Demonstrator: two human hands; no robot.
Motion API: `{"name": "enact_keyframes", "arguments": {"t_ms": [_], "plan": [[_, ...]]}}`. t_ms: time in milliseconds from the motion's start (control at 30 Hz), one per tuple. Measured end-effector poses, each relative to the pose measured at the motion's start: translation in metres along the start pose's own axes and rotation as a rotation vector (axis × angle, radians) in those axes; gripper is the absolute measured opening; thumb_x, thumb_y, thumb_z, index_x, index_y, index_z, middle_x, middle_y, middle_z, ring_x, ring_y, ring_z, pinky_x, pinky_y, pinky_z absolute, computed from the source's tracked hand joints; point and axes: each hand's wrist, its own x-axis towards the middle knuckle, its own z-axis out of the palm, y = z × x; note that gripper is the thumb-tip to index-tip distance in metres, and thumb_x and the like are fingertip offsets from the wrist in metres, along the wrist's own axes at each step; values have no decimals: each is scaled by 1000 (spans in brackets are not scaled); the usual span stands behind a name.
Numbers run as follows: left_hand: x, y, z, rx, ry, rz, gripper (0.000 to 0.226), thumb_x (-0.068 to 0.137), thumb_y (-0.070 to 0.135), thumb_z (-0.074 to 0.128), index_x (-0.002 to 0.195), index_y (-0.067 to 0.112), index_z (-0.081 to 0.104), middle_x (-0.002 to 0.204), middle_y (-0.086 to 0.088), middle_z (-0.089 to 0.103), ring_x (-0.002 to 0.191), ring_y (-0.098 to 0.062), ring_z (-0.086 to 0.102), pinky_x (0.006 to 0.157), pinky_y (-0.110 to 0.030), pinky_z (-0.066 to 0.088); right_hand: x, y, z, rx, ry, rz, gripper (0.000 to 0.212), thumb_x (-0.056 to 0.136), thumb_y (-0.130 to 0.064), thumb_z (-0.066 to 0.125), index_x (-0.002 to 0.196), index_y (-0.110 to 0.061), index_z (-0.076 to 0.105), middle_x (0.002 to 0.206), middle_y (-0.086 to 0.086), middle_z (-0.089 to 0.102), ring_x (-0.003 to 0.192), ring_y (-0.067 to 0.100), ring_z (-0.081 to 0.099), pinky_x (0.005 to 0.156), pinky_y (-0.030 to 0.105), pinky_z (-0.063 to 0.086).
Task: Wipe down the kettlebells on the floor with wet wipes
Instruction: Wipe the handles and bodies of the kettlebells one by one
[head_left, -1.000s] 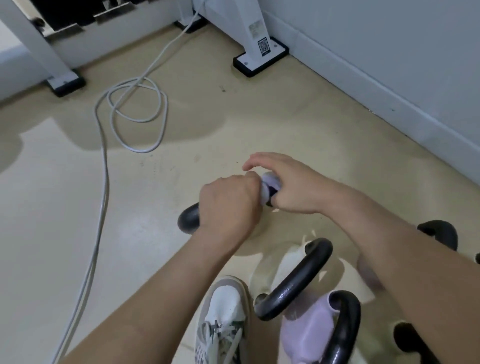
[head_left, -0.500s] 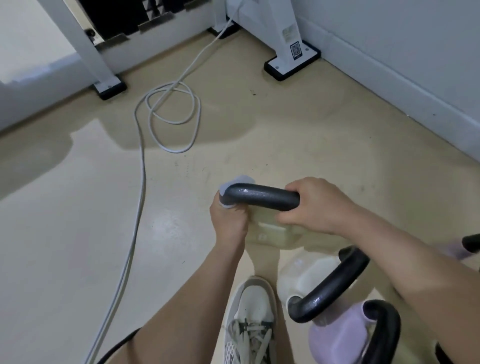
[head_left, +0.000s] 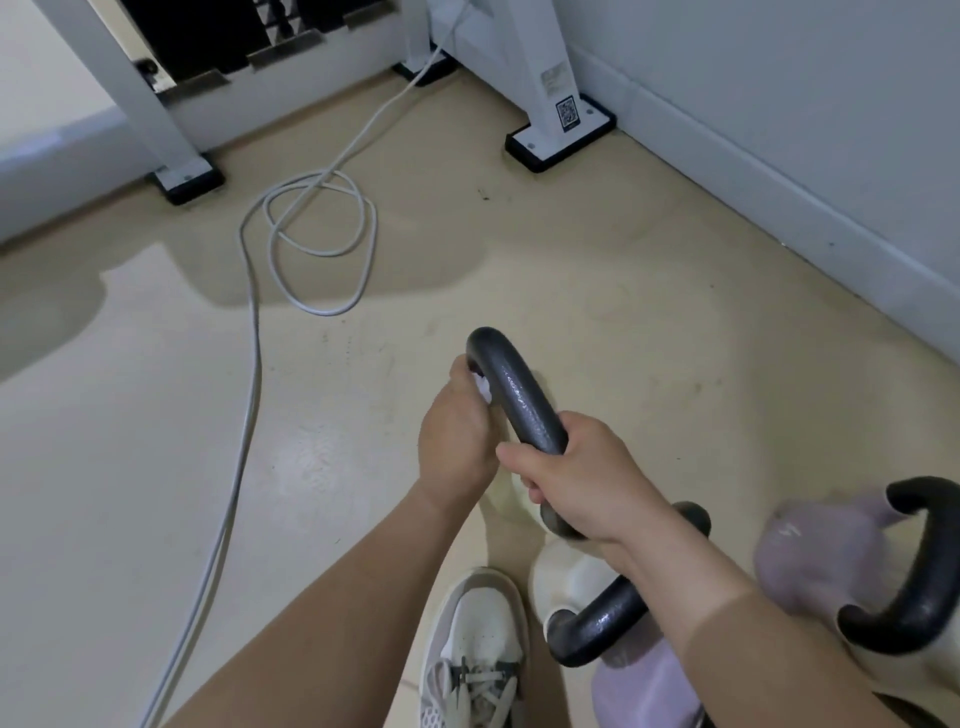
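The right hand (head_left: 582, 483) grips the black handle (head_left: 519, 400) of a cream kettlebell (head_left: 506, 493) on the floor (head_left: 649, 312). The left hand (head_left: 457, 441) presses a wipe (head_left: 484, 387) against the handle's far bend. This looks like mid-task: the handle is wet, while three more kettlebells (head_left: 826, 561) beside it likely still wait.

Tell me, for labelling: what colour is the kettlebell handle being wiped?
Dark grey, nearly black, with a sheen; the handle shows in the head view.
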Motion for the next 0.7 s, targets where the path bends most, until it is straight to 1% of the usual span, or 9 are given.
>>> {"name": "enact_keyframes", "arguments": {"t_ms": [67,167,234,300,367,434,534,634,701], "plan": [[1,2,-3,130,-7,62,28,87,20,53,113,23,42,66,9,54,58,-17,54,47,-26,33,-7,2,5,168,-18,44,17,76,-29,68,80,-17,56,66,2,55,62,18,50,61,35,41],[6,10,-13,397,-8,141,29,89,21,47,117,26,49,65,1,59,57,-25,54,50,-30,34,-18,3,10,381,-36,112,13,85,-24,66,87,-15,57,70,1,55,63,13,48,61,25,39],[3,13,-20,366,-1,155,27,91,19,44,113,28,56,63,0,59,58,-26,53,53,-31,35,-22,3,9,441,-34,135,12,86,-23,64,92,-14,57,73,2,54,63,12,45,58,21,37],[-6,14,-30,160,19,146,32,95,19,46,115,35,64,72,5,69,66,-18,60,62,-27,43,-23,2,4,486,-34,157,18,85,-23,66,99,-14,59,79,3,57,67,13,48,63,23,38],[-13,13,-38,-184,46,55,31,94,17,54,109,39,70,87,20,72,77,4,63,73,-10,44,-22,0,0,507,-47,168,28,84,-24,67,110,-19,59,85,3,60,75,15,53,70,27,40],[-13,12,-43,-527,96,-122,23,90,15,64,93,35,75,86,23,73,80,12,62,82,-12,47,-20,-4,-3,512,-51,153,31,84,-21,66,114,-24,58,88,0,62,79,15,56,74,28,42],[-7,12,-63,-837,134,-301,13,86,21,71,73,19,75,73,4,68,72,-7,60,75,-28,49,-17,-12,-7,518,-34,146,33,86,-20,63,117,-27,56,97,1,65,81,16,59,75,30,45],[-5,23,-88,-1059,-59,-304,34,96,26,56,65,17,69,83,-7,70,84,-19,66,77,-30,49,-11,-16,-11,444,48,50,46,87,-21,62,129,-32,48,127,-1,58,103,15,58,81,26,43],[-6,39,-101,-1052,-182,-242,37,99,28,50,67,16,65,73,-5,66,68,-17,63,70,-29,47,-8,-24,-16,286,76,-127,62,86,-23,64,139,-40,37,144,-15,39,119,0,42,82,15,33]]}}
